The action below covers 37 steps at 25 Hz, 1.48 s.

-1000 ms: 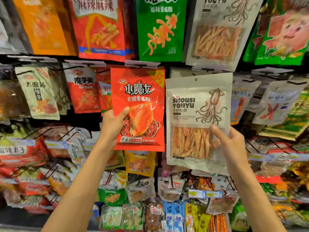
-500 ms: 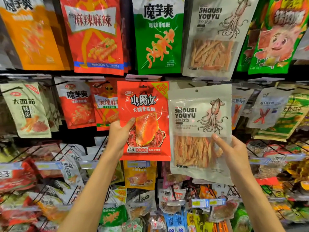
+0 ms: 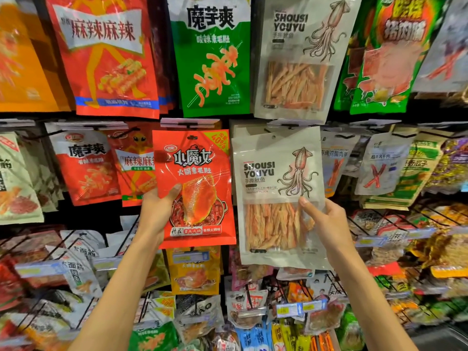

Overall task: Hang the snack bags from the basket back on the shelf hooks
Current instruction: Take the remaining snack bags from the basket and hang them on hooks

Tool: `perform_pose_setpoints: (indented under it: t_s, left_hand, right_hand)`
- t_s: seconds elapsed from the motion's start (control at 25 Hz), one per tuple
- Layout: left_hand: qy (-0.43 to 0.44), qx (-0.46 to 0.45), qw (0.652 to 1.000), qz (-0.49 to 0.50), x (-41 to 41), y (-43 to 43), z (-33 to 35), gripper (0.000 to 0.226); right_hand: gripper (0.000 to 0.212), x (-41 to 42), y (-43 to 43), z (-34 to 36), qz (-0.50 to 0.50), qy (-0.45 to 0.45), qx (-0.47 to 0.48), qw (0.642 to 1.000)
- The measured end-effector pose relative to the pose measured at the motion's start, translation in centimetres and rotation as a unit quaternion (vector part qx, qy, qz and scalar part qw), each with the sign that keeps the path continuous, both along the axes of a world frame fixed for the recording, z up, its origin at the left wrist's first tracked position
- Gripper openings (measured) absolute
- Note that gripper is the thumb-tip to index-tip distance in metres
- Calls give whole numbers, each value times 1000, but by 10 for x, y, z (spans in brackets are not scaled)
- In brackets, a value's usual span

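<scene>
Head view faces a wall of hanging snack packets, crowded on every side of the red snack bag (image 3: 197, 160) held up at the middle. Directly above it a clear label strip (image 3: 190, 122) sits at the end of a peg. Higher still hangs a green bag (image 3: 212, 59) printed with a skewer. Up and to the left of the red snack bag is a big red-orange bag (image 3: 106, 59), and up and to the right a large squid packet (image 3: 296, 59). To its left hang smaller red packets (image 3: 86, 168), one partly covered by its edge. A yellow packet (image 3: 195, 272) shows under its bottom seam. All are flat, glossy plastic pouches with sealed edges that catch the light.

The red snack bag is a shiny rectangle with bold dark characters, a green corner flash and a hot-pot picture. Its top edge lies just under the label strip; whether its hang hole is on the peg I cannot tell. The left hand (image 3: 157, 209) grasps its lower left edge, thumb on the front. Just right of it is a matte off-white squid snack bag (image 3: 273, 173), slightly tilted, with a drawn squid and a clear window of orange strips. The right hand (image 3: 326, 221) grasps its right edge, thumb on the window.
</scene>
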State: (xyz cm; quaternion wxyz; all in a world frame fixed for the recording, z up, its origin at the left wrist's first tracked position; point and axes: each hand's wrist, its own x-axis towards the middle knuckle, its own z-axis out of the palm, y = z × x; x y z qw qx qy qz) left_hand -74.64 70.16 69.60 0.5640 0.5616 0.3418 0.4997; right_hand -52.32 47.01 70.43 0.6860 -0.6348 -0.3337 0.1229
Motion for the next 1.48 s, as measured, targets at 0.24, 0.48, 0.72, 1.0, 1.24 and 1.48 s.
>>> perform_pose_setpoints:
  t_s: [0.24, 0.48, 0.72, 1.0, 1.24, 1.48]
  left_hand:
    - [5, 10, 1000, -6, 14, 12, 1, 18]
    - [17, -35, 999, 6, 28, 30, 4, 12]
    - [17, -18, 1000, 13, 34, 38, 0, 10]
    - [22, -12, 1000, 6, 34, 47, -7, 18]
    - [21, -5, 1000, 7, 37, 45, -7, 6]
    - [22, 14, 1000, 4, 36, 51, -12, 5]
  right_hand:
    - [8, 10, 3, -6, -3, 13, 7, 1000]
    - [9, 18, 3, -8, -4, 40, 0, 999]
    - [11, 21, 8, -8, 1, 37, -4, 999]
    - [28, 32, 11, -13, -3, 43, -6, 999]
    - [18, 37, 20, -14, -4, 49, -9, 999]
    - [13, 47, 33, -17, -1, 47, -16, 999]
